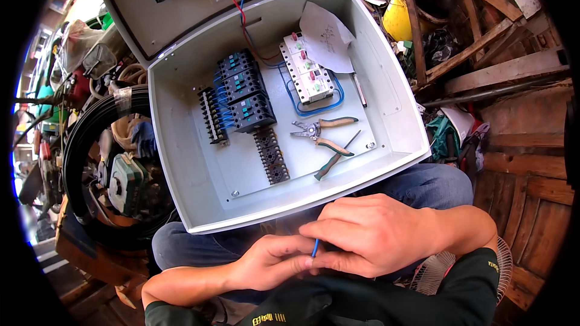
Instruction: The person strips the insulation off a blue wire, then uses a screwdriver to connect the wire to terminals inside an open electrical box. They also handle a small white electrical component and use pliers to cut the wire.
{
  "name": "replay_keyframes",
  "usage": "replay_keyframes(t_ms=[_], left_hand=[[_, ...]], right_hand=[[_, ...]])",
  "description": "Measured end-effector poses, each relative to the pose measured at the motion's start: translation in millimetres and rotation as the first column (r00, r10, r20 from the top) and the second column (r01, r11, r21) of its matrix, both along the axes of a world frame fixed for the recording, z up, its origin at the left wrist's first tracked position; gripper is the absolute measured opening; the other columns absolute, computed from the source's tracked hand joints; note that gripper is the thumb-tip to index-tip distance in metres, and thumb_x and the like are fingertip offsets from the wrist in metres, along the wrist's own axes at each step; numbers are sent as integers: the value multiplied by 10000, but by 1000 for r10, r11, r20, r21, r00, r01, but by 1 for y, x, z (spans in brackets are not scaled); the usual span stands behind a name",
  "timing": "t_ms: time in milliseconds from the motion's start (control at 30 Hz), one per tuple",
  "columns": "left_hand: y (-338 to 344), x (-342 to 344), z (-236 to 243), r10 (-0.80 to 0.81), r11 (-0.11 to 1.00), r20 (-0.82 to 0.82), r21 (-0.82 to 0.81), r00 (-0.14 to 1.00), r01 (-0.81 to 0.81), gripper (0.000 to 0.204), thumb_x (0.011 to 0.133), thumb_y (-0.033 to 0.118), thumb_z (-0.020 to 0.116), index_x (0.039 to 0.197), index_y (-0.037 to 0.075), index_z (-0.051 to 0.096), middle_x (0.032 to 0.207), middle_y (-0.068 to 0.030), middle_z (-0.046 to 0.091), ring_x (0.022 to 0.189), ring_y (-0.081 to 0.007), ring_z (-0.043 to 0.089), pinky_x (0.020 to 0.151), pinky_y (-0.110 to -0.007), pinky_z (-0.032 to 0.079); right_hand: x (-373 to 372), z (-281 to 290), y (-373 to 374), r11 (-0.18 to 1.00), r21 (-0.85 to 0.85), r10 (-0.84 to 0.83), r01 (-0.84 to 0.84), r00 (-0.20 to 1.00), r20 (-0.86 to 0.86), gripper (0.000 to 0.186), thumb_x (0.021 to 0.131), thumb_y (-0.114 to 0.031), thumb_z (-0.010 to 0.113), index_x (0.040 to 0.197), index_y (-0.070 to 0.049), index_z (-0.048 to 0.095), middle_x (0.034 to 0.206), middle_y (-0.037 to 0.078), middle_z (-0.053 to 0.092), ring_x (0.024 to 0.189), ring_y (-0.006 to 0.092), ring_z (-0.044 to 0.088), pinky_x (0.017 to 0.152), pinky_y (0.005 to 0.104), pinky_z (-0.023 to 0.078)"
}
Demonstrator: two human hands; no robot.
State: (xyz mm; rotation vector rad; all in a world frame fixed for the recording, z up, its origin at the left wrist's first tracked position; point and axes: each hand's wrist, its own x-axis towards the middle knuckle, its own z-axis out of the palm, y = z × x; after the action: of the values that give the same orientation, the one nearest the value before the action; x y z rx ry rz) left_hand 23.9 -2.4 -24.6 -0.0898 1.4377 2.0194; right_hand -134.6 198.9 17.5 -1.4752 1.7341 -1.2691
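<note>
Close together over my lap, my left hand (275,259) and my right hand (368,235) both pinch a short blue wire (315,247). Only a small piece of it shows between the fingers. Beyond them a grey metal electrical enclosure (386,172) leans open on my knees. Wire strippers (320,133) with tan handles lie inside it, beside a screwdriver (332,163) with a dark handle. Black contactors (244,93) are mounted in a column, with blue wires running to a terminal strip (211,115). Relay sockets (272,156) sit below the contactors.
White circuit breakers (305,69) with red and green buttons stand at the box's upper right, partly under a sheet of paper (326,36); a pen (360,90) lies beside. Red and blue wires run up to the open lid (199,0). A black cable coil (72,151) stands left, timber (471,54) right.
</note>
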Motion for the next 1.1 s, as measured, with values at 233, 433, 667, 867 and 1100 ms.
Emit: replay_keyframes(t_ms=[233,433,667,867,1100], left_hand=[[3,-4,-11,-50,999,-71,-11,996,49,254,1059,145,576,1262,11,652,989,-74,744,905,-133,703,840,-296,561],[-5,-15,-14,-183,981,115,83,976,174,308,1086,170,517,1336,23,618,1083,-76,739,988,-127,683,874,-282,549],[-4,-15,-15,-230,962,64,169,971,216,320,1085,172,520,1351,22,615,1094,-82,729,985,-126,674,904,-289,537],[-2,-18,-13,-309,951,104,45,945,306,290,1080,182,538,1308,35,643,1018,-71,721,954,-123,677,874,-297,536],[2,-10,-15,-221,975,34,1,975,221,273,1078,207,547,1261,35,654,968,-50,720,925,-115,672,843,-295,528]], right_hand=[[-14,-19,7,992,62,116,-113,992,-50,172,822,-140,708,837,-37,570,793,107,581,704,303,619,625,413,508],[-22,-20,9,988,86,144,-131,975,-168,139,831,-145,672,816,-49,573,774,82,566,720,274,611,655,396,503],[-26,-20,14,988,57,146,-140,984,-102,146,857,-162,656,810,-52,573,766,69,566,701,255,601,646,379,484],[-21,-19,16,971,109,229,-211,956,-185,182,877,-181,652,789,-51,561,744,64,562,681,245,597,641,369,476],[-18,-21,15,979,95,200,-181,945,-260,188,871,-185,642,769,-59,547,723,61,550,672,229,589,624,360,463]])
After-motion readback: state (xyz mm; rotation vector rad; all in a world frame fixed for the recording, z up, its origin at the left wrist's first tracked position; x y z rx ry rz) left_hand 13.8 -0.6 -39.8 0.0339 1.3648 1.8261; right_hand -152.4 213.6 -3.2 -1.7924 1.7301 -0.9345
